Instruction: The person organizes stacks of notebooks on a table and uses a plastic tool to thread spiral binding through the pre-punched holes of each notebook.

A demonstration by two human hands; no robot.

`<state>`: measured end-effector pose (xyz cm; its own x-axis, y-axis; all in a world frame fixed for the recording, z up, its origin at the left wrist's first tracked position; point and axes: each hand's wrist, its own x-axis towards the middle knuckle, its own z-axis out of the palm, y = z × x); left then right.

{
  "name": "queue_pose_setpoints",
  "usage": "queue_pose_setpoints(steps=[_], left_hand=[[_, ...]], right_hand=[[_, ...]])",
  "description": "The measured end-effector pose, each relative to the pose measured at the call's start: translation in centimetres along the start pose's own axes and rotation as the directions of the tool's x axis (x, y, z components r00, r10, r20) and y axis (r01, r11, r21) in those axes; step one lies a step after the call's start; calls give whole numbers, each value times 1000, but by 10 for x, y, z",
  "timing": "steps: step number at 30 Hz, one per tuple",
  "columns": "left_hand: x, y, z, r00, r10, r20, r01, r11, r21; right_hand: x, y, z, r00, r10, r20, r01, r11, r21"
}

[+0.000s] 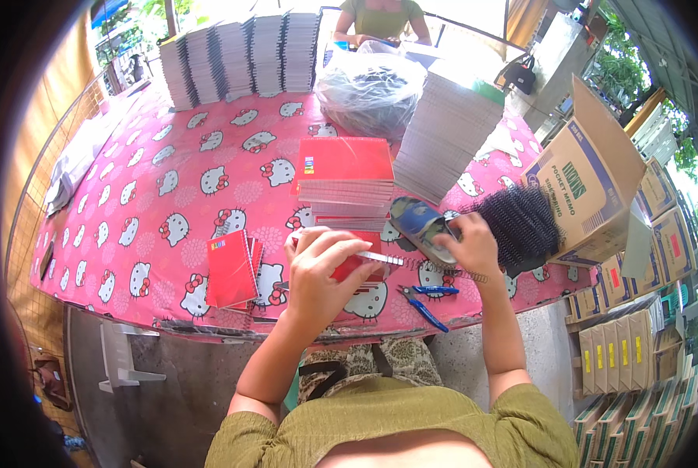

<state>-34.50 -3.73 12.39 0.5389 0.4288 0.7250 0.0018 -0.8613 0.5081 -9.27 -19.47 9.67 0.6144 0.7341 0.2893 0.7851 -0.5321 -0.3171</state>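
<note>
My left hand (321, 261) holds a small red notebook (349, 269) above the table, its narrow edge turned toward the right. A thin dark wire coil (435, 267) runs from that edge out to the right, below my right hand (474, 246). The fingers of my right hand are bent together over a blue camouflage-patterned sandal (420, 222); what is between them is hidden. Blue-handled cutting pliers (427, 306) lie with handles apart in front of the coil. Left of my left hand are a few red spiral notebooks (232, 269).
Beyond my hands stands a stack of red-covered notebooks (345, 160), with a tall white paper stack (450, 129) behind. Black coils (516, 226) spill near an open cardboard box (591, 175). A plastic bag (371, 86), bound stacks (239, 58) and another person (380, 19) are at the far side.
</note>
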Motion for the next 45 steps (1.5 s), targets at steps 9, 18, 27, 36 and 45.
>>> queue_pose_setpoints(steps=[9, 18, 27, 36, 45], left_hand=[[4, 2, -2, 999, -18, 44, 19, 1000, -5], [13, 9, 12, 994, -49, 94, 58, 994, -94], [14, 13, 8, 984, -129, 119, 146, 979, -141], [9, 3, -4, 979, -201, -30, 198, 976, -85], [-18, -21, 5, 868, -494, 51, 351, 536, -768]], right_hand=[[7, 1, -17, 996, 71, 46, -77, 987, 141], [7, -27, -19, 916, -400, 38, 54, 217, 975], [8, -44, -17, 877, -481, 20, 54, 140, 989], [24, -76, -14, 973, -224, 61, 118, 705, 699], [23, -88, -18, 951, -308, 10, 166, 539, 826]])
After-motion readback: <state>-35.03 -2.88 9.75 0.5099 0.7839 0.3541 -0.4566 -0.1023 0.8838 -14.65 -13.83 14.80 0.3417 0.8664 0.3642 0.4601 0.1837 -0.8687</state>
